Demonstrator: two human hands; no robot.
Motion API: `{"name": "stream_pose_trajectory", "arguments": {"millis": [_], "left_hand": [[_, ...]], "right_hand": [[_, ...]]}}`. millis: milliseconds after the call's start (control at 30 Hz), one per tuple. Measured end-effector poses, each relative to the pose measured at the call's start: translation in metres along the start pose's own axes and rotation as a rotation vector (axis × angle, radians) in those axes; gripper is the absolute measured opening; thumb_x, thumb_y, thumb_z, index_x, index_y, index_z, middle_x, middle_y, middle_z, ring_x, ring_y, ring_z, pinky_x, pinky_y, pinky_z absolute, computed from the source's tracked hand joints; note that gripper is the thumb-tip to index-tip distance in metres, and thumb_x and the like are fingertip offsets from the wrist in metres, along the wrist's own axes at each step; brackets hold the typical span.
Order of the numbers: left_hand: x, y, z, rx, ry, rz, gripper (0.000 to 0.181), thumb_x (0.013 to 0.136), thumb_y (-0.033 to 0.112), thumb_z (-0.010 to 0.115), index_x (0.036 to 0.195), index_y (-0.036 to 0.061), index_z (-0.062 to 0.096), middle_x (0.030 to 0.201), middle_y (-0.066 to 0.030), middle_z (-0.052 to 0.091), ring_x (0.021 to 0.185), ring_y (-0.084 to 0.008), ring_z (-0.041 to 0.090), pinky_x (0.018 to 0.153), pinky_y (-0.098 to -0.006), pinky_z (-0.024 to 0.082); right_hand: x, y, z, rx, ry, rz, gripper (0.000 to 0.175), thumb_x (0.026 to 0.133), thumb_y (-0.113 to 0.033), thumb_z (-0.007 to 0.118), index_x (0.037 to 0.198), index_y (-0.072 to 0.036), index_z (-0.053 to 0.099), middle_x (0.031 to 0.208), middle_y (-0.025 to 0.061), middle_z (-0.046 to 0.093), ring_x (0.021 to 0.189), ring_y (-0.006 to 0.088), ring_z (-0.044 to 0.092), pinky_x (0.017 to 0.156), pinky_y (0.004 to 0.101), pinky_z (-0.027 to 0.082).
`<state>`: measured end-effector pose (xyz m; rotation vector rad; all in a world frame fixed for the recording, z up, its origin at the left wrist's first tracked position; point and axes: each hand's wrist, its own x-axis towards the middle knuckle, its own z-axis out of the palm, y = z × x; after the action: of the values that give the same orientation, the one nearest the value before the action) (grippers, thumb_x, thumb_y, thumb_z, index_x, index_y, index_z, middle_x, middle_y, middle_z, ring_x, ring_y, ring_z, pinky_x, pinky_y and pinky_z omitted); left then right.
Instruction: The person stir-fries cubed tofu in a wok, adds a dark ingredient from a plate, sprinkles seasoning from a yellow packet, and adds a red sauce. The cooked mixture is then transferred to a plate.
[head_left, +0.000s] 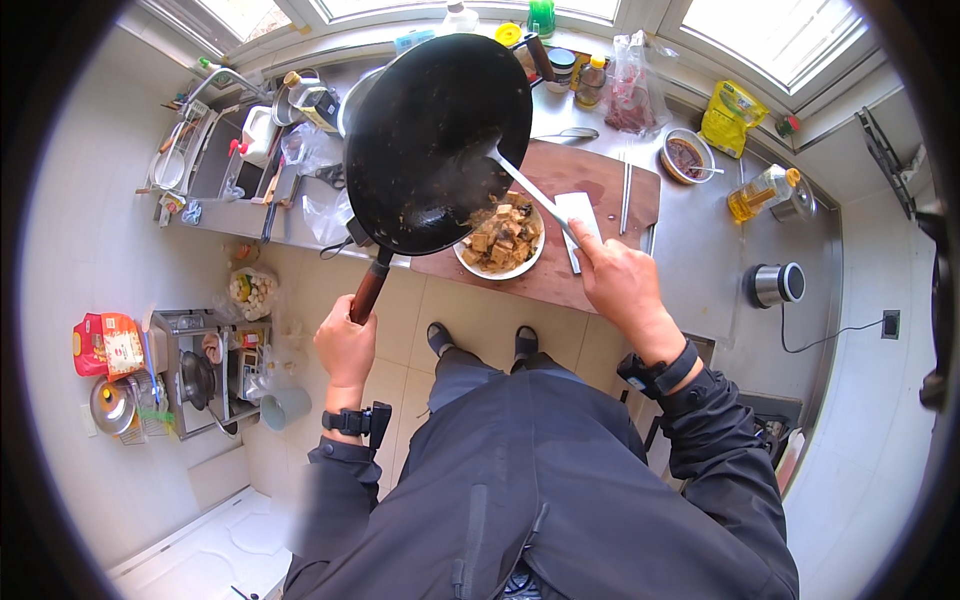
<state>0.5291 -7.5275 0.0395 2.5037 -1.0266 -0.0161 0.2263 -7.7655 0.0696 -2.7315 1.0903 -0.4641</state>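
My left hand is closed around the wooden handle of a black wok, which is tilted over a white bowl. Cubed tofu with darker pieces fills the bowl, and some food lies at the wok's lower edge. In my right hand is a metal cooking spatula, its head against the wok's inside. Bits of food and sauce cling to the black surface. The bowl stands on a brown cutting board, near a white cleaver-like blade, partly under my right hand, and a pair of chopsticks.
Right of the board are a bowl of dark sauce, an oil bottle and a steel appliance with a cord. A spoon lies behind the board. A sink is at left, and a shelf rack stands beyond the floor.
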Motion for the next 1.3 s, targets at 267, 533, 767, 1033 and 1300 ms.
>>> {"name": "stream_pose_trajectory", "arguments": {"millis": [267,533,767,1033,1300], "left_hand": [[-0.004,-0.004,0.001,0.038,0.027,0.016,0.019,0.081,0.018,0.072,0.099,0.0124,0.07,0.086,-0.0119,0.073,0.079,-0.0378,0.07,0.07,-0.0468,0.055],[-0.004,-0.003,0.002,0.046,0.035,0.014,0.018,0.082,0.018,0.072,0.099,0.0129,0.07,0.084,-0.0112,0.073,0.079,-0.0369,0.07,0.069,-0.0463,0.055],[-0.001,0.003,0.003,-0.003,0.021,0.015,0.017,0.082,0.019,0.072,0.098,0.0121,0.071,0.084,-0.0121,0.073,0.078,-0.0375,0.07,0.069,-0.0461,0.055],[0.003,-0.005,0.006,-0.004,0.021,0.001,0.018,0.082,0.02,0.073,0.098,0.0115,0.071,0.083,-0.0123,0.073,0.078,-0.0377,0.07,0.069,-0.0464,0.055],[0.003,0.001,0.002,-0.039,0.001,-0.01,0.019,0.084,0.024,0.074,0.098,0.0114,0.072,0.081,-0.0123,0.073,0.076,-0.0374,0.07,0.068,-0.0454,0.055]], "right_hand": [[-0.064,-0.019,-0.025,0.161,-0.209,0.058,0.044,0.092,-0.016,0.068,0.135,-0.01,0.062,0.065,0.0137,0.065,0.059,0.0358,0.066,0.057,0.0477,0.054],[-0.052,-0.02,-0.032,0.267,-0.088,0.112,0.044,0.093,-0.017,0.068,0.137,-0.012,0.063,0.069,0.0146,0.066,0.064,0.0361,0.067,0.059,0.0479,0.052],[-0.02,-0.011,0.007,0.321,-0.079,0.119,0.042,0.095,-0.02,0.065,0.136,-0.014,0.064,0.078,0.0166,0.071,0.071,0.0376,0.069,0.065,0.0485,0.054],[-0.046,0.001,-0.032,0.229,-0.29,0.043,0.042,0.094,-0.019,0.066,0.135,-0.013,0.064,0.075,0.0164,0.069,0.07,0.0366,0.069,0.064,0.0489,0.054],[-0.027,0.004,-0.04,0.484,-0.086,0.173,0.041,0.095,-0.014,0.067,0.136,-0.011,0.064,0.085,0.0211,0.071,0.078,0.041,0.069,0.069,0.0438,0.054]]}}
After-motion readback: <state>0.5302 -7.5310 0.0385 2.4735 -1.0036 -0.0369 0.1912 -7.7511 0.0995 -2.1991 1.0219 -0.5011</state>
